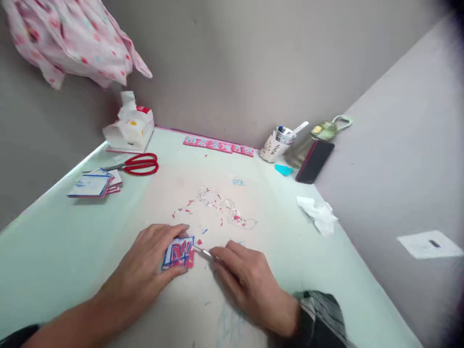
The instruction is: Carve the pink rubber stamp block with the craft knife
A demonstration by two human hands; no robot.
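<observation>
My left hand (148,263) grips a small flat square block (179,253) by its edges, thumb at the near side and fingers at the far side. Its white face bears blue lines, with pink showing in the cut-away parts. In my right hand (246,280) is a slim metal carving knife (206,252), held like a pen. The blade tip meets the block's right edge or lies just beside it; I cannot tell which. Pink and white shavings (208,197) are scattered beyond my hands, and a pink scrap (199,241) lies close to the block.
Red-handled scissors (143,164) and stacked square blocks (90,185) lie at left, before a tissue box (132,128). A pink carved strip (217,144) runs along the back wall. A pen cup (273,146), bottle (300,150), phone (314,162) and crumpled tissue (319,215) are at right.
</observation>
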